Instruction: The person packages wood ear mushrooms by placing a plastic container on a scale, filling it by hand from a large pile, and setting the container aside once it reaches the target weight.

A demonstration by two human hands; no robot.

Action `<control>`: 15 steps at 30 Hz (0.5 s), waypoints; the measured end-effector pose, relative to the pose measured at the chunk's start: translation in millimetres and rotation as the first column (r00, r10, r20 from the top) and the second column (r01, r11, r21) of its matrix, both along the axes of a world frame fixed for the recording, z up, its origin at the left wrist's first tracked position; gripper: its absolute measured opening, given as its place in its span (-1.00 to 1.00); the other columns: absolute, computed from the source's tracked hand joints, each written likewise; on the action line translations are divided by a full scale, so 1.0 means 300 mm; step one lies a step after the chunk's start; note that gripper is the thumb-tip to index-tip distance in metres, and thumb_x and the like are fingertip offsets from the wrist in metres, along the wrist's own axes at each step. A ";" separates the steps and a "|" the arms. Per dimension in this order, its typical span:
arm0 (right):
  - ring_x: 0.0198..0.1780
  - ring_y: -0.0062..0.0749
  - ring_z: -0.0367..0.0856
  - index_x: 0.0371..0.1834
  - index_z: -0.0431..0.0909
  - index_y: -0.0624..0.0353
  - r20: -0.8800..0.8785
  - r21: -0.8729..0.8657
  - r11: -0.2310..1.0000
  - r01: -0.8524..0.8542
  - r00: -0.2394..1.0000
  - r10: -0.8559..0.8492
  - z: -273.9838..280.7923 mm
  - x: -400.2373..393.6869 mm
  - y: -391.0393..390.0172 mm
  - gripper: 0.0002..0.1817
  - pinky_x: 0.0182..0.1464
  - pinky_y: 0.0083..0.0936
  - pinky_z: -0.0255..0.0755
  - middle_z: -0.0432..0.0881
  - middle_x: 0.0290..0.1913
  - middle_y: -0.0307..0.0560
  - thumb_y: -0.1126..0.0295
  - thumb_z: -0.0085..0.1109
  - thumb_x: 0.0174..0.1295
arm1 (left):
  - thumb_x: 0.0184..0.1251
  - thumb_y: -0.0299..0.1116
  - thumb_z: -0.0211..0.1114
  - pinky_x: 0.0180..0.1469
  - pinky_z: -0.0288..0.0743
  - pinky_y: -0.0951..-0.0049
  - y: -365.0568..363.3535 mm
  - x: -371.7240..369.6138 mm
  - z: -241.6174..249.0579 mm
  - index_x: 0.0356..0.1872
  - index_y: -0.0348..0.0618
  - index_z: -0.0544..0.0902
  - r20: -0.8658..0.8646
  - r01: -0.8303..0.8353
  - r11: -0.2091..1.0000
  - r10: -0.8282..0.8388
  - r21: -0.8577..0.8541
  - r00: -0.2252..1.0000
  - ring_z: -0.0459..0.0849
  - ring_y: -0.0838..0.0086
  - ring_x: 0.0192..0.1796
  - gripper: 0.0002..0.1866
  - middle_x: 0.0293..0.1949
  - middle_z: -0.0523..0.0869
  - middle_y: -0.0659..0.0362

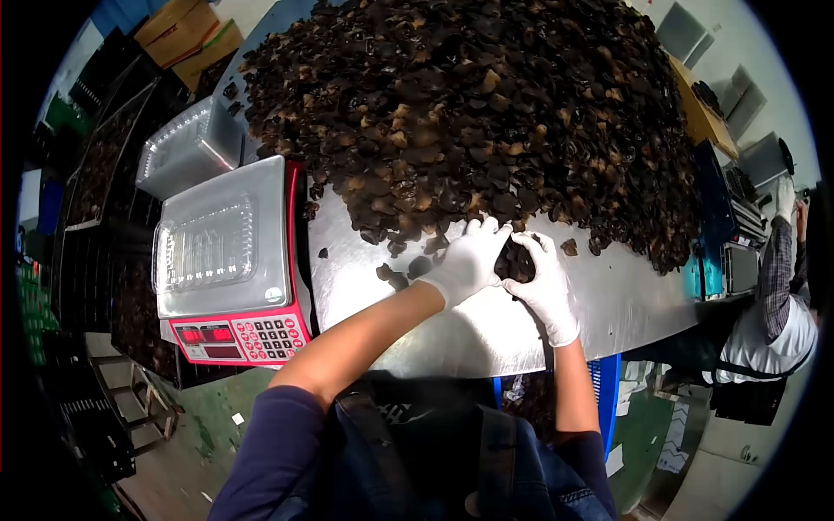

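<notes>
Both of my hands wear white gloves and meet at the near edge of a large heap of dark wood ear mushrooms [486, 113] on a metal table [426, 347]. Between them is a small bunch of wood ear mushrooms [519, 263]. My left hand [469, 263] lies against the bunch with its fingers bent and pressed together. Curled round the right side of it is my right hand [545, 291], thumb toward the left hand. The palms and part of the bunch are hidden. A few loose pieces lie left of my left hand.
To the left, a red digital scale [239, 334] carries a clear plastic tray [208, 239]. Behind it stands a stack of clear containers [191, 148]. Cardboard boxes [178, 35] are at the back left. Another person [769, 339] is at the far right. A blue crate [608, 391] sits below the table.
</notes>
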State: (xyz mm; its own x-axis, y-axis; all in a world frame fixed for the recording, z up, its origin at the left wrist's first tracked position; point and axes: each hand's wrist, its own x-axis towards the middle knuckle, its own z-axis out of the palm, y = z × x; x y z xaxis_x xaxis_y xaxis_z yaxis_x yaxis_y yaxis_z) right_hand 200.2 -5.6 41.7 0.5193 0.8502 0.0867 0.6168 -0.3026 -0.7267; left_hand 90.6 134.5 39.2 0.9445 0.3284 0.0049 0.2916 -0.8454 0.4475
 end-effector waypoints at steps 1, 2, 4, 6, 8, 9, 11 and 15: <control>0.22 -0.10 0.53 0.16 0.54 0.10 0.002 -0.002 1.000 -0.008 1.000 0.008 -0.017 -0.006 -0.004 -0.29 0.28 -0.35 0.43 0.46 0.20 -0.02 0.47 0.50 -0.23 | -0.08 -0.29 0.56 0.08 0.59 0.24 -0.001 0.009 -0.032 0.28 -0.23 0.47 0.037 -0.016 0.997 0.019 -0.070 0.999 0.54 0.07 0.15 -0.21 0.08 0.53 -0.03; 0.19 -0.11 0.54 0.13 0.54 0.12 0.046 0.069 0.998 0.007 0.999 -0.010 -0.038 -0.013 0.001 -0.33 0.26 -0.36 0.44 0.48 0.17 -0.02 0.51 0.47 -0.21 | -0.03 -0.34 0.49 0.10 0.55 0.23 -0.002 0.016 -0.045 0.21 -0.24 0.54 0.075 -0.029 0.990 0.040 -0.139 0.996 0.57 0.06 0.14 -0.33 0.03 0.56 -0.03; 0.14 -0.12 0.57 0.05 0.54 0.16 0.046 0.162 0.985 0.058 0.997 -0.066 -0.051 -0.025 0.001 -0.42 0.20 -0.38 0.46 0.52 0.08 -0.03 0.62 0.37 -0.17 | 0.01 -0.37 0.46 0.09 0.56 0.22 -0.017 0.023 -0.069 0.13 -0.22 0.57 0.109 -0.068 0.976 0.092 -0.206 0.990 0.61 0.08 0.11 -0.43 0.00 0.58 -0.03; 0.11 -0.11 0.58 -0.01 0.54 0.18 0.038 0.189 0.978 0.087 0.995 -0.096 -0.040 -0.029 0.013 -0.48 0.18 -0.40 0.46 0.54 0.01 -0.03 0.70 0.29 -0.16 | 0.08 -0.46 0.36 0.04 0.58 0.20 -0.035 0.016 -0.062 0.01 -0.16 0.60 0.226 -0.099 0.954 0.167 -0.284 0.960 0.66 0.12 0.05 -0.61 -0.04 0.61 -0.02; 0.09 -0.12 0.58 -0.04 0.54 0.21 0.015 0.215 0.974 0.074 0.997 -0.079 -0.015 -0.034 0.017 -0.49 0.16 -0.39 0.45 0.55 0.00 -0.02 0.73 0.26 -0.18 | 0.07 -0.48 0.36 0.02 0.59 0.21 -0.051 -0.004 -0.019 0.02 -0.17 0.59 0.230 -0.109 0.955 0.176 -0.275 0.957 0.65 0.08 0.04 -0.59 -0.02 0.58 -0.02; 0.09 -0.11 0.58 -0.07 0.53 0.22 0.096 0.245 0.968 0.042 0.993 -0.068 -0.001 -0.045 0.024 -0.50 0.16 -0.39 0.46 0.55 0.00 -0.01 0.75 0.25 -0.20 | 0.05 -0.48 0.37 0.03 0.59 0.21 -0.053 -0.017 0.007 0.03 -0.17 0.58 0.212 -0.130 0.941 0.203 -0.312 0.956 0.65 0.07 0.04 -0.57 0.00 0.57 -0.02; 0.13 -0.13 0.57 -0.07 0.56 0.16 0.110 0.271 0.963 0.003 0.993 -0.034 0.051 -0.082 0.065 -0.51 0.17 -0.38 0.47 0.56 0.02 -0.03 0.73 0.25 -0.18 | 0.02 -0.46 0.40 0.05 0.58 0.20 -0.034 -0.071 0.049 0.06 -0.17 0.54 0.247 -0.155 0.942 0.233 -0.298 0.941 0.63 0.05 0.04 -0.51 0.06 0.53 -0.02; 0.09 -0.16 0.57 -0.08 0.56 0.18 0.110 0.390 0.913 -0.124 0.990 0.087 0.185 -0.235 0.235 -0.44 0.15 -0.39 0.49 0.55 0.00 -0.03 0.80 0.24 -0.28 | 0.05 -0.46 0.39 0.02 0.58 0.21 0.082 -0.267 0.172 0.08 -0.18 0.51 0.311 -0.280 0.947 0.317 -0.160 0.896 0.62 0.05 0.03 -0.51 0.05 0.50 -0.01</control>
State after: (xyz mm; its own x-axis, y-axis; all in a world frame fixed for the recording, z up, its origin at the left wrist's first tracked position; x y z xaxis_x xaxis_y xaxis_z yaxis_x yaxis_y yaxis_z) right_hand 129.6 64.9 97.0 0.4032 0.7864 0.4680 0.6966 0.0679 -0.7142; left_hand 10.6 159.1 90.9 0.7526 0.6108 0.2460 0.3430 -0.6826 0.6453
